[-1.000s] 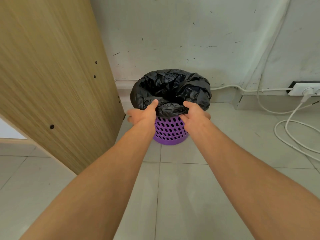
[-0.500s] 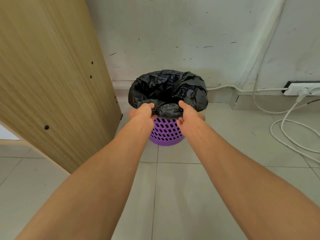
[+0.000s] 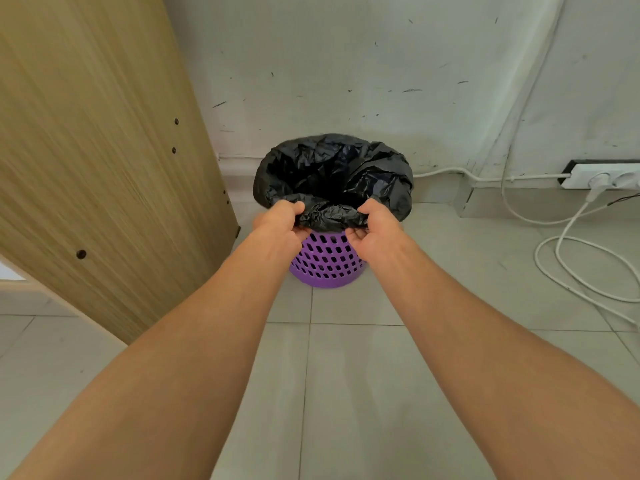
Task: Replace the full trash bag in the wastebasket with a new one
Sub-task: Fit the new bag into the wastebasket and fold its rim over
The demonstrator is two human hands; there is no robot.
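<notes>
A purple perforated wastebasket [image 3: 327, 261] stands on the tiled floor against the white wall. A black trash bag [image 3: 332, 174] lines it, with its edge folded down over the rim. My left hand [image 3: 282, 223] pinches the near fold of the bag on the left. My right hand [image 3: 375, 225] pinches the same fold on the right. Between the two hands the fold is bunched and lifted slightly off the basket's wall. The inside of the bag is dark and I cannot see its contents.
A tall wooden panel [image 3: 104, 150] stands close to the left of the basket. White cables [image 3: 568, 258] loop over the floor at the right, running to a power strip [image 3: 602, 176] by the wall. Tiled floor [image 3: 339, 393] lies in front of the basket.
Both hands went from resting thumbs on the bag's near fold to curling their fingers under it and pinching it. The fold is now bunched up between them.
</notes>
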